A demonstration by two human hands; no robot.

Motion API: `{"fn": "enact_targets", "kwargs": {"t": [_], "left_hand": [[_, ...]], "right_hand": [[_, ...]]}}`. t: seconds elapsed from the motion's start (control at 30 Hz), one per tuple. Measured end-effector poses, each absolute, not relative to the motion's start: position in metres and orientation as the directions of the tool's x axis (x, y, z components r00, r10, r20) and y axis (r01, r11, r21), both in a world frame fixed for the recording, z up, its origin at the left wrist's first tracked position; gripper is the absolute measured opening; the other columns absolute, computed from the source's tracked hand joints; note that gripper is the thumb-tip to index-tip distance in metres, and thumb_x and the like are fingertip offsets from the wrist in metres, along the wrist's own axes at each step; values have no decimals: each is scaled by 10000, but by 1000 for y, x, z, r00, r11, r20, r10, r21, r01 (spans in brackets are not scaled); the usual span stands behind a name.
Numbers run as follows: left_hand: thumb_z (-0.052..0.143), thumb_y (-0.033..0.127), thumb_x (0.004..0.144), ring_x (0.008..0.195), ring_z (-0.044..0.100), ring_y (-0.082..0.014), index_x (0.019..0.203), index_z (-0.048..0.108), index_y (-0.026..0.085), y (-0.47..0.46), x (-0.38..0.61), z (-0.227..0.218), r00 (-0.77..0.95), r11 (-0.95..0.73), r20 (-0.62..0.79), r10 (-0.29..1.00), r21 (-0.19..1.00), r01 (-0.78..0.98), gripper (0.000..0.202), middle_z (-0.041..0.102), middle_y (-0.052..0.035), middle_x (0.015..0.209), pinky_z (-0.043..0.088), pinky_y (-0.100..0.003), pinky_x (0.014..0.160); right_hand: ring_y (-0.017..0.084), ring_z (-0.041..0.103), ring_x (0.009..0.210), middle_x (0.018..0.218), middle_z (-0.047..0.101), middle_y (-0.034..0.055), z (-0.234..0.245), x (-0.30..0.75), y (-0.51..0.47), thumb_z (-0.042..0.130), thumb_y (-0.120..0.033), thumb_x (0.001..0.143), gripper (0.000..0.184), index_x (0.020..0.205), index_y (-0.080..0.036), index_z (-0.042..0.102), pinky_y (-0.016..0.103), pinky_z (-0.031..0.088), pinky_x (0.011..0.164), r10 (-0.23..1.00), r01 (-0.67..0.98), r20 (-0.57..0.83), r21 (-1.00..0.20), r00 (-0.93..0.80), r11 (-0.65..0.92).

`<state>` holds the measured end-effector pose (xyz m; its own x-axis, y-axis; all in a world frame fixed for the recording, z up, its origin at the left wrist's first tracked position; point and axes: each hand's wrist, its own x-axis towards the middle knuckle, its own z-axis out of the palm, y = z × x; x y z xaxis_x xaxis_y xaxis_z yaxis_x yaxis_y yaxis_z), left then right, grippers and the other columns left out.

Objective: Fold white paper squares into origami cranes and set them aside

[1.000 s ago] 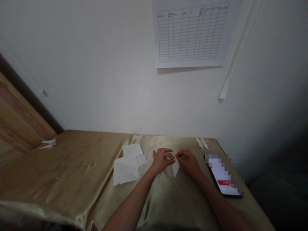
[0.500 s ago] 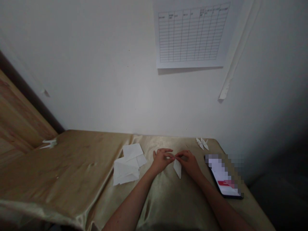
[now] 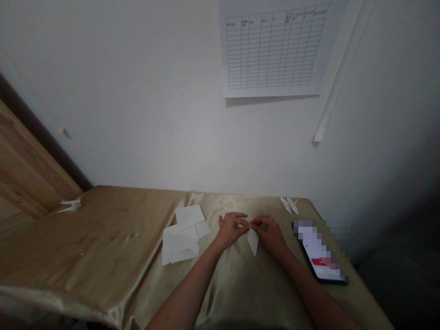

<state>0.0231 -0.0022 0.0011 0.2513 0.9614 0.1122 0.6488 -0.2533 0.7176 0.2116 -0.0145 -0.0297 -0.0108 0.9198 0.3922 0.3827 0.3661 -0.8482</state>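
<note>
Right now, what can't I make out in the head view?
All in the head view:
Folded paper: top end, covered by the left hand and right hand.
Phone screen: partly masked by pixel blocks.
Chart: words too small and blurred; top cut off by the picture edge.

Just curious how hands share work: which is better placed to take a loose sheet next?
Probably the left hand: the white sheets lie nearer it. The right hand is farther away; both pinch the folded paper.
</note>
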Motion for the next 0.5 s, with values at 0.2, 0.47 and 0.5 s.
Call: {"fn": "enact_targets", "kwargs": {"t": [0.2, 0.47, 0.5], "left_hand": [[797, 248, 819, 1335, 549, -312, 798, 818, 306, -2, 24, -1, 227, -276, 166, 960, 706, 652, 65, 731, 2, 1311, 178, -709, 1217], [791, 255, 839, 1329, 563, -281, 848, 820, 309, 0, 23, 1, 167, -259, 199, 966, 696, 669, 62, 717, 13, 1322, 236, -639, 1230], [792, 264, 842, 1331, 563, -279, 869, 824, 317, 0, 22, 1, 174, -262, 197, 965, 687, 678, 68, 710, 14, 1335, 246, -631, 1230]], "right_hand": [[246, 667, 944, 947, 723, 63, -35, 213, -12, 714, -374, 817, 221, 981, -259, 805, 423, 511, 947, 934, 380, 358, -862, -10, 335], [291, 559, 1167, 1102, 706, 86, -40, 215, -10, 748, -272, 813, 51, 812, -262, 798, 474, 421, 1083, 918, 546, 397, -766, -13, 339], [290, 553, 1177, 1113, 701, 86, -41, 215, -10, 742, -266, 823, 54, 817, -263, 795, 475, 417, 1088, 916, 559, 400, -756, -17, 340]]}}
